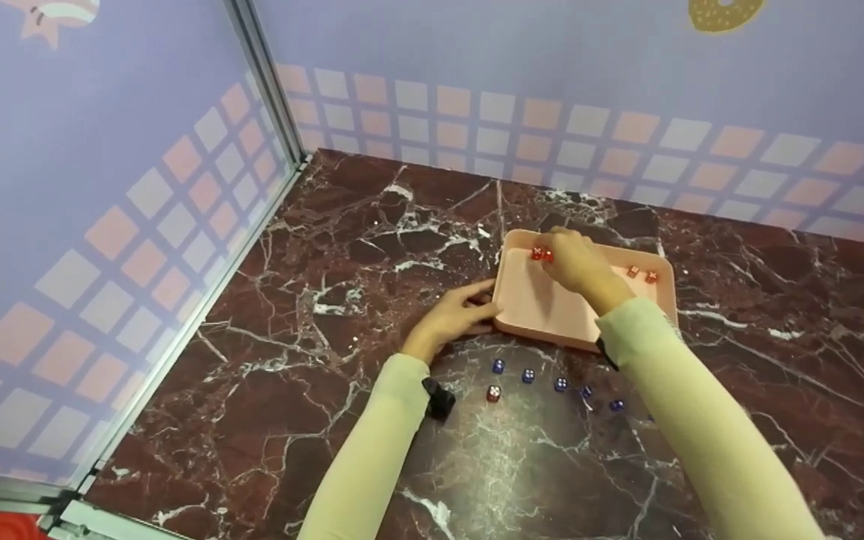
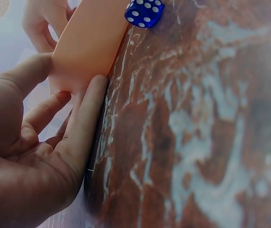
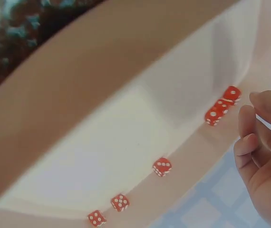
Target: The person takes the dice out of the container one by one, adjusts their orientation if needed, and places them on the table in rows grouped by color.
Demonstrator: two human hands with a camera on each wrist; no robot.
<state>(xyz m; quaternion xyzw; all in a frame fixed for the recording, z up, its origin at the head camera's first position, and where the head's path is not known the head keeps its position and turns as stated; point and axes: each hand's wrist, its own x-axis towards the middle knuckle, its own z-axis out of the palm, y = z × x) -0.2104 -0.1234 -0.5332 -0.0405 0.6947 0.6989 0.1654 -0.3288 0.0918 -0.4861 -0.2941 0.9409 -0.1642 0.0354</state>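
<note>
My right hand reaches into the far left part of a shallow peach-coloured tray. Its fingers are loosely bent, and in the right wrist view nothing shows between thumb and fingers. Just beside the fingertips, a few red dice sit close together along the tray's far wall. Farther along that wall are more red dice, spaced apart. My left hand touches the tray's left side near its front corner, fingers fairly straight. In the left wrist view, its fingertips rest against the peach wall.
In front of the tray, several blue dice form a loose row on the dark red marbled table. A red die lies nearer me. My right sleeve partly covers the row's right end. Patterned panels stand behind and left.
</note>
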